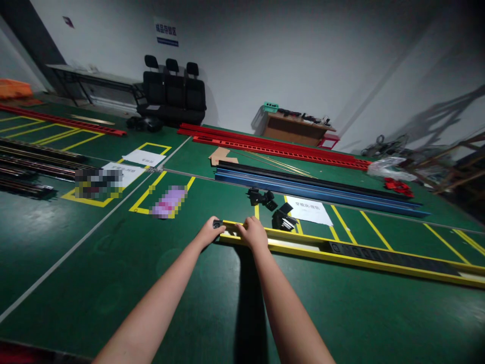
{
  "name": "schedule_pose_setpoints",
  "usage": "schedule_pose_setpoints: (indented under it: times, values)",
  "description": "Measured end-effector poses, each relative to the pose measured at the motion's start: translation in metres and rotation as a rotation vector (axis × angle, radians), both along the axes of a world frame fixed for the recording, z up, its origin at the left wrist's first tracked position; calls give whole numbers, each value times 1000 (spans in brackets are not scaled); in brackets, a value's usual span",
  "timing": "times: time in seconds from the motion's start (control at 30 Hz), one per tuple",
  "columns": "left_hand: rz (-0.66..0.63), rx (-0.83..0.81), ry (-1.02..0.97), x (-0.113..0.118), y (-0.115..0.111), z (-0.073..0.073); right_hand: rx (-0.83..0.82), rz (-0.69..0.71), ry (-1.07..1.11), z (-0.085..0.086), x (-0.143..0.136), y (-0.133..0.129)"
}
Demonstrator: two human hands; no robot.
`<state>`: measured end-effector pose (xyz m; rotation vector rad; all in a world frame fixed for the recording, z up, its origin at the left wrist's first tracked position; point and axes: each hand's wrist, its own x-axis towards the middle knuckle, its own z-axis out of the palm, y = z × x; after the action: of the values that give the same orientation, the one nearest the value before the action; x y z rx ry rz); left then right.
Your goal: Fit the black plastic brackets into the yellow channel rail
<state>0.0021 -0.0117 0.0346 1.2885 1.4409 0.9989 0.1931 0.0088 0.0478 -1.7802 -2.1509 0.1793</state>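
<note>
A long yellow channel rail (pixel 379 266) stretches from my hands to the right edge of the view. At its left end my left hand (pixel 209 232) is closed on a small black block (pixel 217 224), thumb on top, at the rail's opening. My right hand (pixel 254 233) grips the rail a little further right, with its fingers over the far wall. Further along, a row of black modules (pixel 382 255) lies inside the channel. Just beyond the rail are loose black pieces (pixel 282 220) and a white paper sign (pixel 309 210).
Blue rails (pixel 303 188) and red rails (pixel 273 146) lie behind on the green surface (pixel 113 288). Dark rails (pixel 38 167) lie at left, near a blurred-out purple item (pixel 168 202). Black seats (pixel 172 93) and a wooden desk (pixel 291 129) stand by the wall.
</note>
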Motion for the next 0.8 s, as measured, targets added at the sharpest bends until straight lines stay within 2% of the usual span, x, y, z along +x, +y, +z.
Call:
schedule_pose_setpoints:
  times: [0.33,0.47,0.67,0.8]
  values:
    - [-33,-42,20,-2,2,3,2,-3,0,-1,0,1]
    - [-56,-51,39,-3,3,-3,2,-5,10,0,0,0]
    - [124,54,76,1,10,-25,-10,-18,6,0,0,-1]
    - [208,118,-91,9,13,-32,-20,-17,8,2,0,-2]
